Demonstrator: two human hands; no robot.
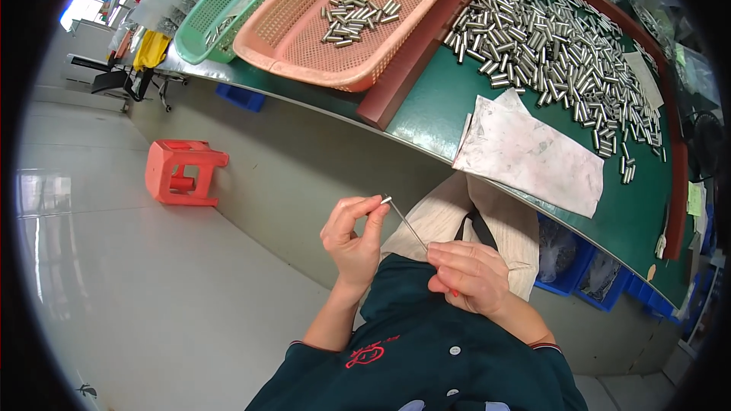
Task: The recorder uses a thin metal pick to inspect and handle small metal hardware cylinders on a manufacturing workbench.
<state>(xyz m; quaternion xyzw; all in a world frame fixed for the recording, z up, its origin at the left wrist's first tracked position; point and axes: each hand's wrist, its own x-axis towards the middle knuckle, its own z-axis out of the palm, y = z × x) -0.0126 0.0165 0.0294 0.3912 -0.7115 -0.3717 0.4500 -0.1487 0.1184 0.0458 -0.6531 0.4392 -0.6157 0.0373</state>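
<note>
Above my lap, my left hand (353, 234) pinches a small shiny metal cylinder (387, 200) between thumb and fingertips. A thin, straight metal rod (409, 228) slants from that piece down to my right hand (474, 274), which is closed around its lower end. A bit of red (454, 292) shows beneath the right fingers, perhaps the rod's handle. The rod's tip meets the cylinder; whether it goes inside is too small to tell. Many similar metal cylinders (556, 46) lie heaped on the green tabletop (426, 110).
A stained white cloth (533, 154) lies at the table's near edge. Left of the brown wooden rail (396, 91) stands a pink basket (304, 68) holding cylinders and a yellow note, beside a green basket (199, 38). A red stool (183, 173) is on the floor; blue bins (567, 274) sit under the table.
</note>
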